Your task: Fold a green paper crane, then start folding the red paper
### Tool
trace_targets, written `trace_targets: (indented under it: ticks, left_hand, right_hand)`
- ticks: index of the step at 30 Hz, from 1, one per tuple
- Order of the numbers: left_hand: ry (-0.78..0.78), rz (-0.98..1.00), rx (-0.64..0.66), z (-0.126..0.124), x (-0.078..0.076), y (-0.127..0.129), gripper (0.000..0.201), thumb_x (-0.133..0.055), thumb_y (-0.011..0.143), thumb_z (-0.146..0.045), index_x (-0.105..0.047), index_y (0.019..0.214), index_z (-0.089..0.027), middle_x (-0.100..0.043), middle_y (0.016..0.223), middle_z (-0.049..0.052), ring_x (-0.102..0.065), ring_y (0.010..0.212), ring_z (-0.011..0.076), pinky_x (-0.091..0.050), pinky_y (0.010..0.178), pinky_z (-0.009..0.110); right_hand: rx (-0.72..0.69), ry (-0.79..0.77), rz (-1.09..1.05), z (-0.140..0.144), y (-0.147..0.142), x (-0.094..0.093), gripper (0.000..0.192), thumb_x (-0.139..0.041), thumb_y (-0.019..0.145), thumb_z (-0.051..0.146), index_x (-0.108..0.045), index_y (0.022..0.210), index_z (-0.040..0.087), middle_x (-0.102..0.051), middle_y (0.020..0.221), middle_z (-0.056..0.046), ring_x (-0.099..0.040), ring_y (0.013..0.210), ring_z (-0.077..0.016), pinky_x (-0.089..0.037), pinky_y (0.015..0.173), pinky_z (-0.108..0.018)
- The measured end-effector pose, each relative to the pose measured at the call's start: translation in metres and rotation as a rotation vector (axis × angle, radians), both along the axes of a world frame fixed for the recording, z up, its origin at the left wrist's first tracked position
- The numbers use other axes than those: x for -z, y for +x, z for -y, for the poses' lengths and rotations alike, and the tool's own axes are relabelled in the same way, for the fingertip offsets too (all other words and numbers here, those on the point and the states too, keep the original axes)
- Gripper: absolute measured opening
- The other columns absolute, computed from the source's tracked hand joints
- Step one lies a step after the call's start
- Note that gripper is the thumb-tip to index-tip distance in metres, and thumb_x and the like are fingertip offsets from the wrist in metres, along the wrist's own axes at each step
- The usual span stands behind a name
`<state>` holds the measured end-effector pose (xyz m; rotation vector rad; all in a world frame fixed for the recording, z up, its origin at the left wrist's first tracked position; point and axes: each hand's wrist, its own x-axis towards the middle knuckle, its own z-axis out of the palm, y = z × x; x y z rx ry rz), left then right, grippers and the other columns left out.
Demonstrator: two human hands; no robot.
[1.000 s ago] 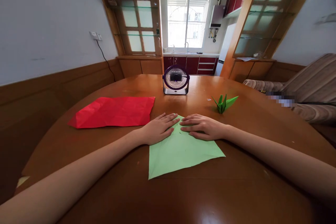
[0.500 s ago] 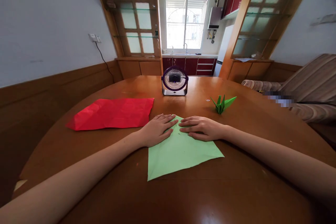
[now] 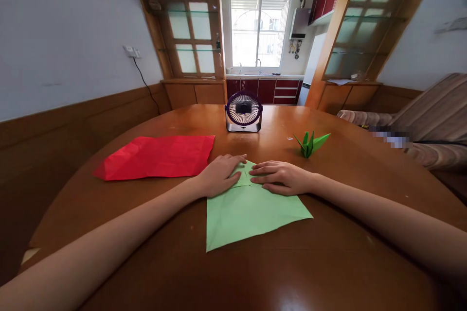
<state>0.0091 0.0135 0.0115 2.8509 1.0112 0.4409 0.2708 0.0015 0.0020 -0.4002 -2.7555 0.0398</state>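
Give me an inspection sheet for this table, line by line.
Surface: round wooden table, glossy.
Job's things: light green paper, lying flat with its far tip under the hands.
Clutter: red paper at left; green paper crane at right; small desk fan at the far side.
Hands: left hand and right hand press on the green sheet, fingertips nearly meeting.
Cables: black cord from the wall socket.
Surroundings: kitchen window, sofa.
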Motion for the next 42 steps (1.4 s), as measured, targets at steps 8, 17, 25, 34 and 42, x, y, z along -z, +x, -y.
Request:
trace_targets:
  ticks: [8, 17, 25, 34, 42]
  left_hand:
    - [0.125, -0.117, 0.042, 0.001, 0.005, 0.004, 0.045, -0.032, 0.096, -0.028, -0.043, 0.138, -0.014, -0.053, 0.138, 0.011, -0.05, 0.115, 0.0274, -0.039, 0.095, 0.043]
    - [0.141, -0.117, 0.025, 0.001, 0.007, 0.002, 0.045, -0.032, 0.098, -0.029, -0.043, 0.139, -0.013, -0.057, 0.129, 0.014, -0.051, 0.114, 0.0277, -0.04, 0.094, 0.043]
    - [0.135, -0.114, 0.016, 0.002, 0.007, 0.003, 0.045, -0.033, 0.097, -0.028, -0.043, 0.139, -0.015, -0.056, 0.131, 0.012, -0.05, 0.116, 0.0269, -0.039, 0.096, 0.042]
    - [0.152, -0.114, 0.014, -0.001, 0.011, 0.003, 0.041, -0.035, 0.096, -0.027, -0.049, 0.132, -0.015, -0.047, 0.144, 0.01, -0.048, 0.119, 0.0276, -0.038, 0.098, 0.043]
    - [0.186, -0.131, 0.005, 0.0, 0.006, 0.003, 0.039, -0.038, 0.094, -0.028, -0.052, 0.129, -0.016, -0.053, 0.139, 0.009, -0.049, 0.12, 0.0284, -0.035, 0.101, 0.048]
  right_hand:
    - [-0.001, 0.003, -0.003, -0.001, 0.0, 0.001, 0.039, -0.046, 0.097, 0.025, -0.053, 0.134, 0.019, -0.057, 0.134, -0.01, -0.046, 0.131, -0.0209, -0.042, 0.108, -0.043]
    - [0.0, -0.004, 0.013, 0.0, 0.0, -0.001, 0.038, -0.046, 0.096, 0.024, -0.056, 0.132, 0.016, -0.057, 0.134, -0.011, -0.046, 0.131, -0.0216, -0.041, 0.109, -0.043]
    - [-0.01, -0.003, 0.0, -0.002, 0.0, 0.0, 0.039, -0.046, 0.096, 0.024, -0.055, 0.133, 0.019, -0.057, 0.134, -0.01, -0.046, 0.131, -0.021, -0.042, 0.108, -0.043]
    - [-0.002, -0.015, 0.0, -0.001, 0.0, 0.0, 0.038, -0.047, 0.096, 0.024, -0.057, 0.132, 0.017, -0.057, 0.134, -0.011, -0.046, 0.131, -0.0213, -0.041, 0.109, -0.042]
    - [-0.007, -0.017, 0.01, -0.002, 0.0, 0.0, 0.038, -0.047, 0.095, 0.022, -0.057, 0.131, 0.015, -0.057, 0.135, -0.011, -0.046, 0.131, -0.0211, -0.041, 0.109, -0.041]
